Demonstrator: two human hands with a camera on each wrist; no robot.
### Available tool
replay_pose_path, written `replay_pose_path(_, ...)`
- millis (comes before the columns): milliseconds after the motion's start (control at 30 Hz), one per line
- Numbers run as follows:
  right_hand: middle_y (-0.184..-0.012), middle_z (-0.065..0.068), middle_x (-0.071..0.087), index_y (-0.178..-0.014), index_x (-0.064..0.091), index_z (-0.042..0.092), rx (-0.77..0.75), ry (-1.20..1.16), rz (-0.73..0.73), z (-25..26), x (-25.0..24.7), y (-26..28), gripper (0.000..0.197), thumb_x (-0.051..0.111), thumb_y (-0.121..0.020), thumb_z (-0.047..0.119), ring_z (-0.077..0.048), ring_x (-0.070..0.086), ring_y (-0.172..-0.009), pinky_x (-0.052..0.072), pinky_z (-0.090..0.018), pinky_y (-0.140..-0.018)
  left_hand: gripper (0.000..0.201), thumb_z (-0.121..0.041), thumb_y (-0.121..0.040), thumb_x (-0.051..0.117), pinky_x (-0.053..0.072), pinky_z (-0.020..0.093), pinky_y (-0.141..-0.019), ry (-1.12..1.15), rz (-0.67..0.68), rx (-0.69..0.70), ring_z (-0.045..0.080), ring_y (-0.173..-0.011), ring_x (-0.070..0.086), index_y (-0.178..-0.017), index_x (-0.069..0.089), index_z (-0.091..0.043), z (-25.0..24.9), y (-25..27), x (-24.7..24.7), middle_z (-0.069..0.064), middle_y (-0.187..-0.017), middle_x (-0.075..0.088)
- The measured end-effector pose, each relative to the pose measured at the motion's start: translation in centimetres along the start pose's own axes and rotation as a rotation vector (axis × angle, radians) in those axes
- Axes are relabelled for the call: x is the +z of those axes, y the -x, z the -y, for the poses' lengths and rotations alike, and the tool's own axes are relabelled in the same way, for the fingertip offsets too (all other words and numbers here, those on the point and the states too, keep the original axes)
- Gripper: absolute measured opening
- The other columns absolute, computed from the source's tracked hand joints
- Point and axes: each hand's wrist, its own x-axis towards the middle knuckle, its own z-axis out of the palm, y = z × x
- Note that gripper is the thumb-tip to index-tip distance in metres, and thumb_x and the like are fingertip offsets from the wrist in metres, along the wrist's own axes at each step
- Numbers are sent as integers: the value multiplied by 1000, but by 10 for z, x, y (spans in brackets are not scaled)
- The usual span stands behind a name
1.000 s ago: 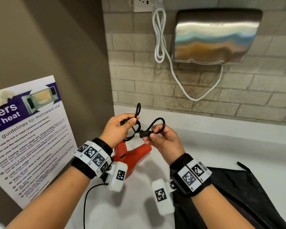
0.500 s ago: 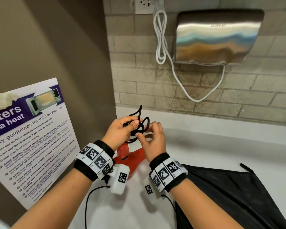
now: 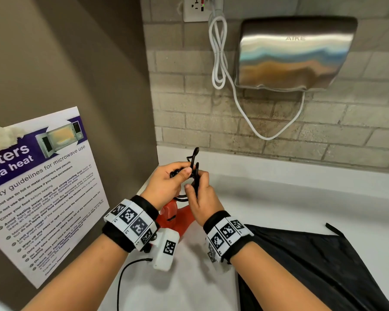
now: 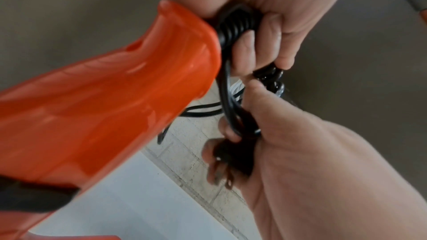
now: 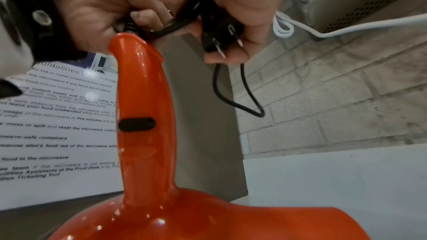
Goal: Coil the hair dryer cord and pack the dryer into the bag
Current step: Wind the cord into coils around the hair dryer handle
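The red hair dryer (image 3: 175,219) hangs below my hands near the counter's left corner; its handle (image 5: 141,107) points up toward my fists. My left hand (image 3: 166,182) grips the coiled black cord (image 3: 194,167), whose loops (image 4: 235,23) are bunched in its curled fingers. My right hand (image 3: 200,198) presses against the left and holds the cord's plug (image 5: 221,32), prongs pointing down, with a short loop (image 5: 240,98) dangling below. The black bag (image 3: 312,265) lies flat on the counter at the lower right, with neither hand on it.
A white counter (image 3: 290,194) meets a brick wall. A steel hand dryer (image 3: 294,52) with a white cable (image 3: 218,52) hangs above. A brown side wall carries a microwave poster (image 3: 43,187) at the left. A thin black cable (image 3: 126,272) runs from my left wrist camera.
My right hand has moved left with the plug end and closed up against the left hand's coil. The open loop between the hands is gone. The dryer has stayed below.
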Motion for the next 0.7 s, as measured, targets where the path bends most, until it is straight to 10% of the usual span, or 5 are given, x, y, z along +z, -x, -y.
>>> replay_pose_path(133, -79, 1, 53, -122, 34, 6, -70, 158, 20, -8, -9, 9, 63, 27, -80, 53, -18, 55, -68, 35, -25, -60, 26, -4, -93, 46, 25, 11, -32, -9, -15, 11, 0, -27, 26, -115, 57, 2, -4, 1, 3, -13, -37, 53)
replay_pose_path(567, -75, -11, 52, -100, 44, 5, -29, 375, 214, -33, -26, 20, 20, 33, -95, 21, -22, 42, -64, 30, -30, -60, 24, -6, -93, 47, 24, 9, -32, 11, -130, 43, 2, -25, 26, -112, 58, 4, -3, -2, 10, -12, -31, 46)
replay_pose_path(700, -77, -7, 48, -95, 41, 15, 121, 429, 468, -49, -25, 22, 11, 32, -96, 21, -22, 43, -68, 33, -28, -64, 24, -7, -94, 47, 24, 9, -32, 48, -197, 42, 2, -25, 26, -112, 59, 3, -2, -6, 4, -13, -31, 46)
